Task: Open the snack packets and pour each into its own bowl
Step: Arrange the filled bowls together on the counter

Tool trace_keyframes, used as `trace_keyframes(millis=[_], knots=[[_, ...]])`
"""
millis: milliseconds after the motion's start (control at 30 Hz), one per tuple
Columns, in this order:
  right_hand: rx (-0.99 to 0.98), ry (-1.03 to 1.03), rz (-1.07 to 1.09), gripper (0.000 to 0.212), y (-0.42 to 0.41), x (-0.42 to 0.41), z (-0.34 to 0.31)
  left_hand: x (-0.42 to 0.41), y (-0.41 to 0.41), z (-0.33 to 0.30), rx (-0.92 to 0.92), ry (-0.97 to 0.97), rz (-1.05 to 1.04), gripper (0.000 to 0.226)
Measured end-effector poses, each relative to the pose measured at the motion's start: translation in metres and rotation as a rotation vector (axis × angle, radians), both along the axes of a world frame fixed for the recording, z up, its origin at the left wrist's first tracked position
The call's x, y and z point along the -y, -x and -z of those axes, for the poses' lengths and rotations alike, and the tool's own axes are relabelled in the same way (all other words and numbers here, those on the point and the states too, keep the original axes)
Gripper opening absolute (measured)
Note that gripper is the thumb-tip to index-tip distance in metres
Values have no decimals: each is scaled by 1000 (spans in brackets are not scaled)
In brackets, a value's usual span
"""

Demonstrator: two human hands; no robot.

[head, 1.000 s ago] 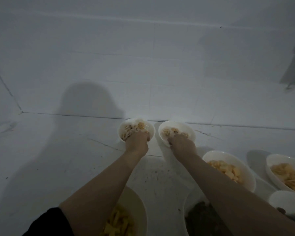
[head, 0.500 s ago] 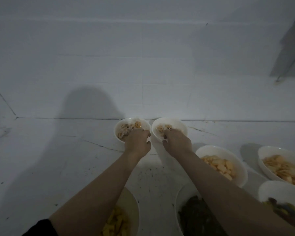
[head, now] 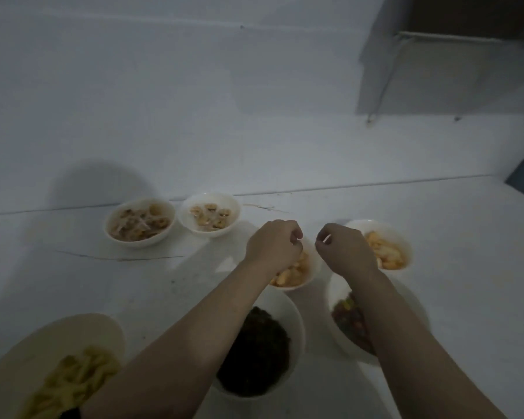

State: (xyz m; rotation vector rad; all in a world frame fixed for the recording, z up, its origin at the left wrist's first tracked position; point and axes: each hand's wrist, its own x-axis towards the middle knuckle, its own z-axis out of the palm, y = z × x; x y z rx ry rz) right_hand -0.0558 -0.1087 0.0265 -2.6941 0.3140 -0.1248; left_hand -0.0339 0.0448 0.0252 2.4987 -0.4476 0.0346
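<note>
The head view looks down on a pale white counter (head: 375,297) in dim light, with a white wall behind it.

The left hand (head: 271,247) hangs above a white round bowl of pale orange snack pieces (head: 297,275), and the forearm covers part of this bowl. The fingers are curled into a loose fist; a small pale spot shows at the fingertips, but I cannot tell if it is something in the grip or only a nail. The right hand (head: 344,249) is just beside it, also curled with the knuckles up — a small light sliver shows near the thumb, too small to name. The two hands are near each other but apart.

Behind the right hand stands a second white bowl of orange pieces (head: 387,251). Below it, partly hidden by the right forearm, is a white bowl with a dark reddish mix and some green bits (head: 350,323). Between the two forearms stands a white bowl of dark, almost black snack (head: 260,343). At the lower left corner is a large white bowl of yellow sticks (head: 64,370), blurred.

Far back, close to the wall, two white bowls stand side by side, nearly touching: the left one holds ring-shaped snacks mixed with brownish pieces (head: 139,223), the right one holds a few pale rings (head: 209,214).

At the upper right, a metal-legged piece of furniture (head: 436,71) stands against the wall.
</note>
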Motion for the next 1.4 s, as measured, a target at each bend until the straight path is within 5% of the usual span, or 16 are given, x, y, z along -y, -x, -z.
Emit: trace_keyframes(millis=[333,500,833,1400], knots=[[-311,255,-124,19,-31,94,29,91,-10,26,-211,-564,-119,17],[-272,405,-215,14,-51,92,37,102,-14,35,-69,-707,-176,18],[-13,427,-341,32,-105,85,47,82,-76,46,101,-608,-285,38],[-38,366,-348,38,-130,67,46,73,-105,62,132,-572,-333,28]])
